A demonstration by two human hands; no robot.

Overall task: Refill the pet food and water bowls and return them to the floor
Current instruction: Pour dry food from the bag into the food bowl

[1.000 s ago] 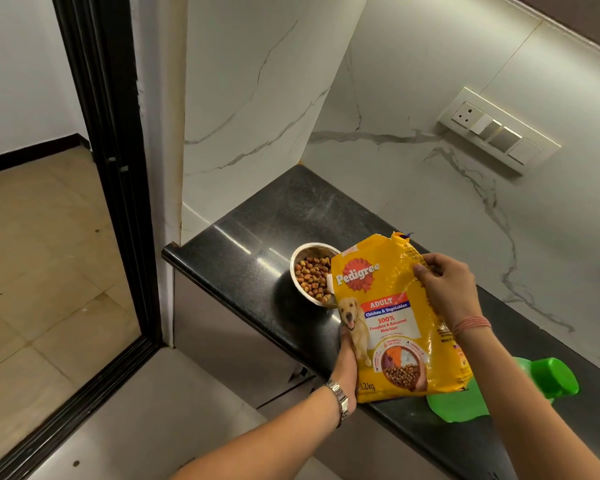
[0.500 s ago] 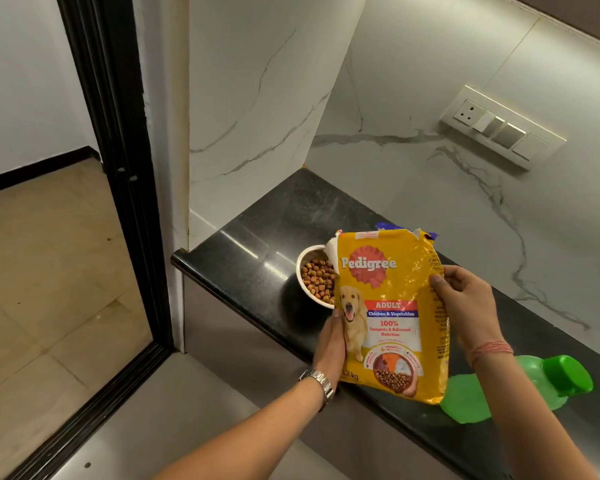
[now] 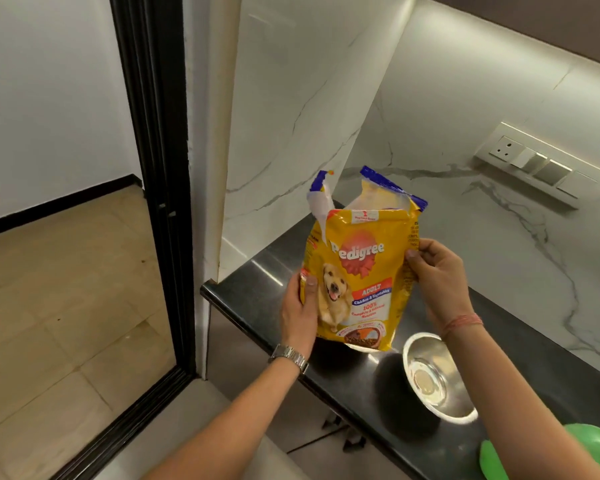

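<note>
Both hands grip one yellow pet food bag (image 3: 359,275), which I see upright above the black desk (image 3: 257,289), top torn open. Left hand (image 3: 300,311) pinches its edge at 9 o'clock; right hand (image 3: 437,278) clasps the edge at 3 o'clock. Steel bowl (image 3: 437,379) sits at 5 o'clock of the bag, green bottle (image 3: 596,452) beyond.

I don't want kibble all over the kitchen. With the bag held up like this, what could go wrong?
The food bag has a torn-open top and is lifted off the counter, held by the left hand and right hand; a tilt could spill kibble. The steel bowl sits just below the right forearm, near the counter's front edge, so an elbow might knock it.
</note>
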